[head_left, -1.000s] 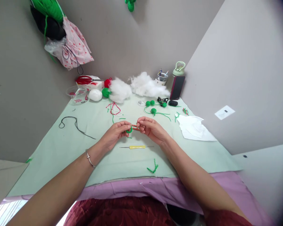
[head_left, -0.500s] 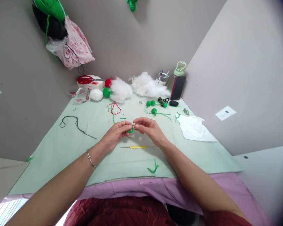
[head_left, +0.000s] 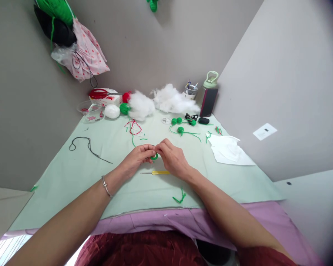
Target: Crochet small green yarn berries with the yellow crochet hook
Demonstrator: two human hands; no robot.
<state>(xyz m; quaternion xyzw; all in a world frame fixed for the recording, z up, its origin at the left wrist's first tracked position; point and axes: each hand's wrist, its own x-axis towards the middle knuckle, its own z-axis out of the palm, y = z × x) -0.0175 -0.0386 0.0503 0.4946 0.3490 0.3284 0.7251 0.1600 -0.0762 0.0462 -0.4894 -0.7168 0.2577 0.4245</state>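
Note:
A small green yarn ring (head_left: 154,156) is pinched in my left hand (head_left: 140,156), between thumb and fingers. My right hand (head_left: 170,157) meets it at the top of the ring, fingers closed; what they pinch is too small and hidden to make out. Just below the hands lies a crochet hook with a yellow handle (head_left: 160,172), its right end covered by my right hand. A short piece of green crocheted yarn (head_left: 180,196) rests nearer the table's front edge.
White stuffing (head_left: 172,99), a green yarn ball (head_left: 124,108) and a white yarn ball (head_left: 112,111) line the back. Small green balls with tails (head_left: 180,130) lie beyond my right hand. A black cord (head_left: 89,146) is at left, a white cloth (head_left: 229,150) at right. A phone (head_left: 209,102) leans against a bottle (head_left: 210,82).
My right hand has turned and closed in against my left fingertips, its fingers now bunched together. It now covers the right end of the crochet hook. The view has shifted slightly.

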